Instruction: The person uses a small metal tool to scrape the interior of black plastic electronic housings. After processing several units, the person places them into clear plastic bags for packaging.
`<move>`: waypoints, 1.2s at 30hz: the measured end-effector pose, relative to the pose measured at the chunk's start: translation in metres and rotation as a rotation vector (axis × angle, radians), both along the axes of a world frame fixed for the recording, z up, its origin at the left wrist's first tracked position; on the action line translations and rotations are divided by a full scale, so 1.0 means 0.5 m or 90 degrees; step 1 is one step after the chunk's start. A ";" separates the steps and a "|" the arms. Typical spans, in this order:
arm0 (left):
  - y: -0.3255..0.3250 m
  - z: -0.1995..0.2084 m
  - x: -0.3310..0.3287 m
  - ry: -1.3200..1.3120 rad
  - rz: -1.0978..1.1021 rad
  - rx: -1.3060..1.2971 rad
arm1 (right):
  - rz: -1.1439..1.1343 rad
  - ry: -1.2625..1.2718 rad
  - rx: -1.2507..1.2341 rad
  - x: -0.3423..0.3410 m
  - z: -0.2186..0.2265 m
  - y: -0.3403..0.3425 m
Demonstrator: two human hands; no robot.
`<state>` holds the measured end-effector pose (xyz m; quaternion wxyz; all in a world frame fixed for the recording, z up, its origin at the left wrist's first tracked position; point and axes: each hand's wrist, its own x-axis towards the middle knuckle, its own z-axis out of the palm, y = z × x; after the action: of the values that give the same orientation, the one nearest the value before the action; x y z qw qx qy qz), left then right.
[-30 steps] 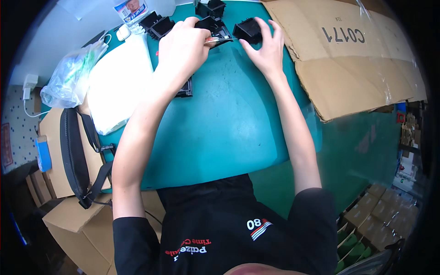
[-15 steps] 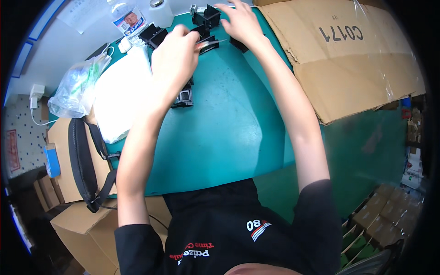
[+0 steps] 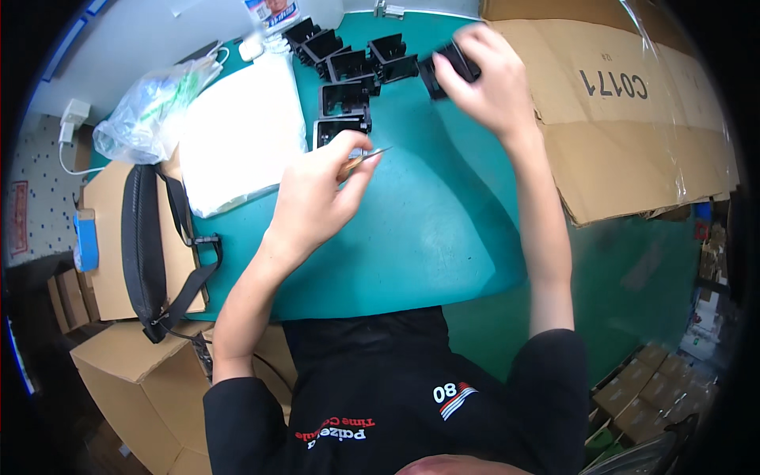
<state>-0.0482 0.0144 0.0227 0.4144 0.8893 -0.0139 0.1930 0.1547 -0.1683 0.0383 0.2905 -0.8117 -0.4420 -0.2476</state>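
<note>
My left hand [image 3: 317,190] is closed round a slim, pointed metal tool [image 3: 370,155] with an orange-brown handle; whether it is tweezers or a blade I cannot tell. Its tip points right, over the green mat. Just beyond these fingers lies a black plastic frame [image 3: 339,127], partly covered by the hand. My right hand [image 3: 503,91], slightly blurred, grips a black plastic housing [image 3: 453,70] above the mat, near the carton. Several similar black housings [image 3: 346,65] stand in a loose curved group toward the far edge.
On the left are a white plastic-wrapped bundle [image 3: 241,142], a clear bag [image 3: 150,119] and a black strap bag [image 3: 144,245]. A bottle [image 3: 271,14] and small metal parts [image 3: 388,10] sit at the back. A large cardboard carton [image 3: 617,127] borders the green mat [image 3: 404,245] on the right.
My right hand has drawn back and to the right, and now holds a black housing. My left hand has come nearer with the pointed tool, uncovering more housings. The view has shifted slightly.
</note>
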 end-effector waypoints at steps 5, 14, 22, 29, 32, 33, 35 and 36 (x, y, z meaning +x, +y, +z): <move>-0.007 -0.018 0.011 -0.065 -0.048 -0.015 | 0.074 0.099 -0.140 -0.145 -0.048 -0.059; 0.016 -0.059 -0.031 -0.027 -0.093 0.172 | 0.200 0.285 -0.005 -0.176 -0.134 -0.080; 0.006 -0.071 -0.028 0.031 -0.069 0.245 | 0.206 0.276 -0.018 -0.178 -0.164 -0.070; -0.009 -0.058 -0.037 0.081 -0.103 0.261 | 0.215 0.290 0.038 -0.181 -0.172 -0.062; -0.012 -0.060 -0.039 0.085 -0.104 0.265 | 0.217 0.286 0.038 -0.179 -0.175 -0.063; -0.013 -0.060 -0.039 0.090 -0.103 0.263 | 0.218 0.285 0.037 -0.179 -0.175 -0.063; -0.014 -0.058 -0.038 0.099 -0.099 0.258 | 0.224 0.280 0.042 -0.177 -0.174 -0.062; -0.015 -0.056 -0.038 0.110 -0.097 0.253 | 0.227 0.277 0.044 -0.177 -0.174 -0.062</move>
<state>-0.0673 0.0070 -0.0054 0.2439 0.9631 -0.0830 0.0774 0.0662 -0.1993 -0.0486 0.4450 -0.7450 -0.4962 -0.0273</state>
